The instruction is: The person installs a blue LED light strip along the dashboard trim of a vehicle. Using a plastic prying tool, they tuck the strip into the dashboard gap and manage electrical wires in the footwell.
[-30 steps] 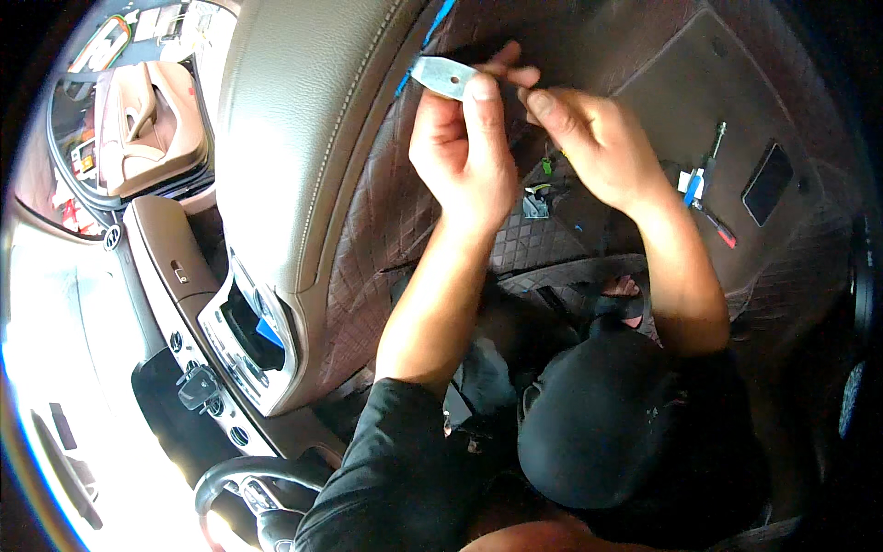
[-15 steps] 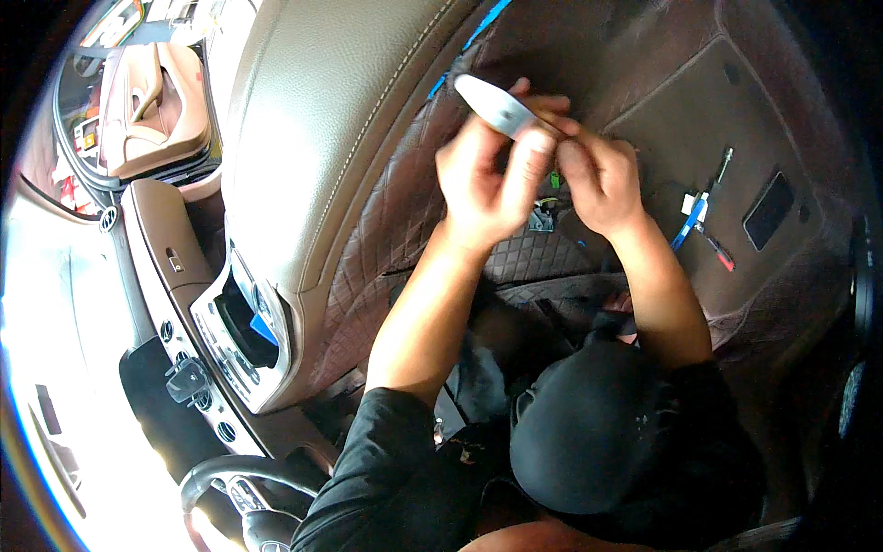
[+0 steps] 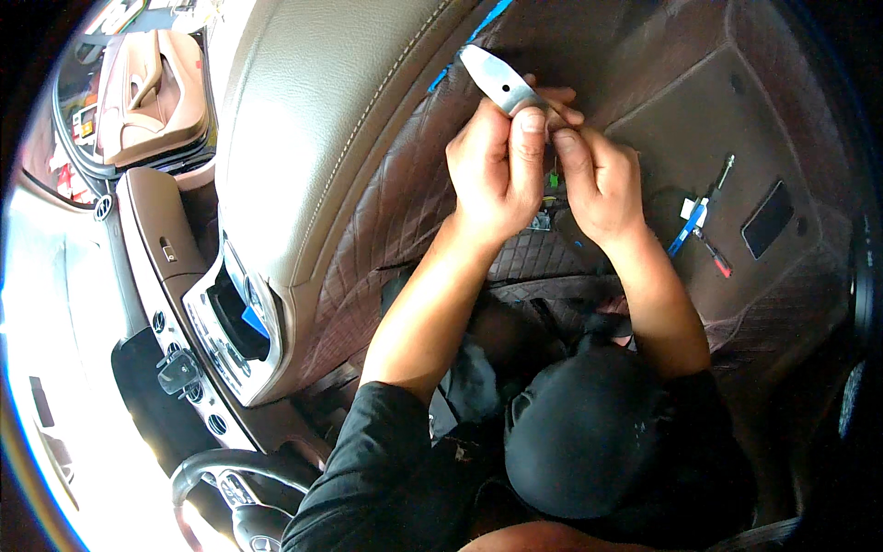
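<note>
My left hand (image 3: 497, 170) pinches a flat silver metal piece (image 3: 490, 72) with a small dark hole, its thumb lying on top. The free end is rounded and points up and left. My right hand (image 3: 602, 179) has its thumb and fingers closed at the near end of the same piece, close against the left fingers. What lies between the right fingertips is mostly hidden. Below the hands, a small green bit (image 3: 555, 178) and a small shiny part (image 3: 541, 221) show against the dark quilted lining.
On the brown mat to the right lie a blue-handled tool (image 3: 686, 230), a red-tipped tool (image 3: 716, 256) and a black phone (image 3: 768, 219). A beige leather seat (image 3: 340, 92) rises at the left. A steering wheel (image 3: 189, 483) stands lower left; a black cap (image 3: 584, 432) fills the lower middle.
The metal piece has moved slightly up, and its hole now shows more plainly. My left thumb has turned more upright. Both hands keep their grip.
</note>
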`<state>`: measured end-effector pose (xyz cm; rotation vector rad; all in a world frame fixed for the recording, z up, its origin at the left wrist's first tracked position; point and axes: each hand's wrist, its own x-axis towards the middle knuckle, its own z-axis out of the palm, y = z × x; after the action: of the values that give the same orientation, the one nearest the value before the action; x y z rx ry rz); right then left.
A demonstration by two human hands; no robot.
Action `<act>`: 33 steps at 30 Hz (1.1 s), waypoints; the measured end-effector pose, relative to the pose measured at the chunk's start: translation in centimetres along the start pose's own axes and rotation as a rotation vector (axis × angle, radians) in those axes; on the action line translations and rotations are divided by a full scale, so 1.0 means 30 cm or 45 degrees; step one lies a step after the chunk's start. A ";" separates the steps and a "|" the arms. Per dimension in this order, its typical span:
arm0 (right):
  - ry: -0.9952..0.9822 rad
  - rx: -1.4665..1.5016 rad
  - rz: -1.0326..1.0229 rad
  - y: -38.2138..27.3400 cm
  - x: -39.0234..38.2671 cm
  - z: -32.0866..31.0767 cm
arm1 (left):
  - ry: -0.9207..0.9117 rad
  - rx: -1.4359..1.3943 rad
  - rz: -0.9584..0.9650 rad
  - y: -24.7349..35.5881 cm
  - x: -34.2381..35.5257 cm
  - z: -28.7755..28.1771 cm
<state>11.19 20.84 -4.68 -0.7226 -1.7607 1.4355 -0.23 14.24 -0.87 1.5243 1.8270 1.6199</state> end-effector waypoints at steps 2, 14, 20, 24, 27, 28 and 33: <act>-0.005 -0.041 0.024 -0.012 0.002 -0.003 | 0.019 0.010 -0.017 0.003 0.004 0.005; 0.001 -0.028 0.053 0.007 -0.004 -0.003 | 0.071 -0.301 -0.223 0.018 0.009 -0.015; -0.055 0.124 0.018 0.032 -0.119 0.084 | -0.045 -0.225 0.010 0.002 -0.038 -0.083; -0.017 0.159 0.048 0.037 -0.116 0.095 | 0.013 -0.214 0.031 -0.017 -0.039 -0.060; -0.027 0.186 0.042 0.030 -0.100 0.097 | 0.046 -0.232 0.055 -0.013 -0.032 -0.054; -0.059 0.208 0.070 0.028 -0.095 0.096 | 0.055 -0.230 0.049 -0.009 -0.029 -0.052; -0.064 0.205 0.093 0.022 -0.087 0.099 | 0.136 -0.234 0.036 -0.007 -0.026 -0.030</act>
<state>10.22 17.24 -6.13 -0.6773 -1.6485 1.6366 -0.69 13.16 -1.07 1.4152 1.6606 1.8585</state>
